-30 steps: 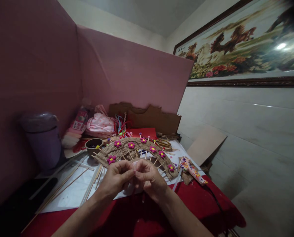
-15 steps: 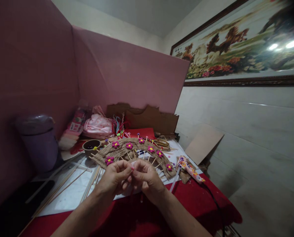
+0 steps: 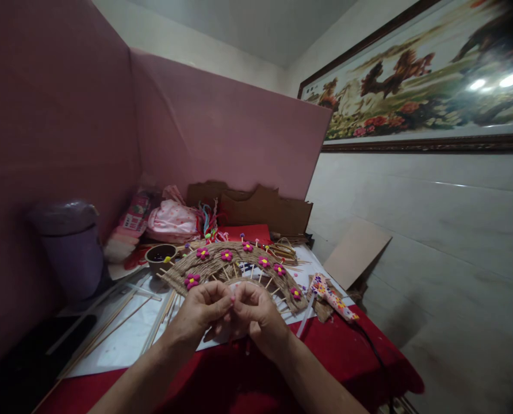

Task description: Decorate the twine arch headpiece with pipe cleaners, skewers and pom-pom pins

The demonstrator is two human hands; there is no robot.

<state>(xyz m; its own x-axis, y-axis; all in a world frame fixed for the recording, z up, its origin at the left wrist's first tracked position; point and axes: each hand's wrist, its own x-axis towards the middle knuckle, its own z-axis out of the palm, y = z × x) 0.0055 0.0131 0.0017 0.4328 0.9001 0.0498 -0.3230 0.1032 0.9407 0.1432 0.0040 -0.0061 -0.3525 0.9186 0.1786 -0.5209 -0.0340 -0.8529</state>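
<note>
The left hand [image 3: 207,303] and right hand [image 3: 256,307] meet fingertip to fingertip, thumbs and forefingers pinched on a tiny pink piece [image 3: 233,299], mostly hidden between them. It is held up in front of the near edge of a twine arch [image 3: 214,266] woven across thin sticks. The arch carries 7 magenta flowers [image 3: 226,255] with yellow centres, and small coloured balls tip sticks along its outer edge.

Just left of the arch is a bowl [image 3: 160,268] of dark contents; nearer the person, long wooden sticks [image 3: 112,326] lie on a white sheet [image 3: 122,348] over a red cloth [image 3: 347,359]. On the right, a flower-patterned glue gun [image 3: 333,299] has a clear stick [image 3: 305,317] beside its near end and a black cord trailing over the cloth.

Behind the arch are red paper [image 3: 256,233], torn cardboard [image 3: 265,211] and a pink bag [image 3: 174,221]. A purple tumbler [image 3: 73,259] stands far left; a framed horse picture [image 3: 412,86] hangs on the right wall.
</note>
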